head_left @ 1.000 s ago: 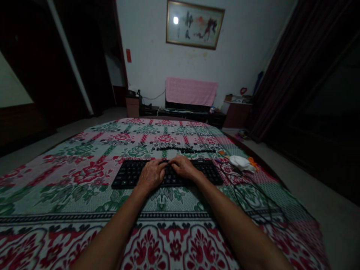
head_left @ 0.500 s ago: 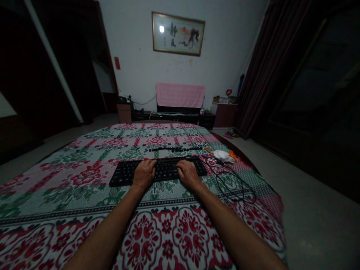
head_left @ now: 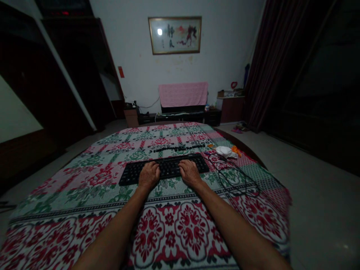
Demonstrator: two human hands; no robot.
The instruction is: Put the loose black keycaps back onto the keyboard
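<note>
A black keyboard (head_left: pixel 168 171) lies on the patterned cloth in front of me. My left hand (head_left: pixel 149 174) rests over its left-middle part, palm down, fingers curved onto the keys. Over the right-middle part is my right hand (head_left: pixel 189 171), its fingers also bent down on the keys. Neither hand grips anything, though the fingertips are partly hidden. Just beyond the keyboard runs a row of small black pieces (head_left: pixel 180 148), too small to make out well; they look like loose keycaps. A thin black cable (head_left: pixel 239 176) lies in loops to the right.
A red, green and white cloth (head_left: pixel 168 225) covers the table. Past the keyboard's right end sit a crumpled white item (head_left: pixel 225 151) and something orange (head_left: pixel 236 151). Further back, a pink cloth (head_left: pixel 183 94) hangs over a dark object on a low cabinet (head_left: pixel 212 117).
The camera view has tilted and shifted slightly, so the room appears rotated. Both hands stay over the keyboard; the left sits a little nearer the keyboard's front edge.
</note>
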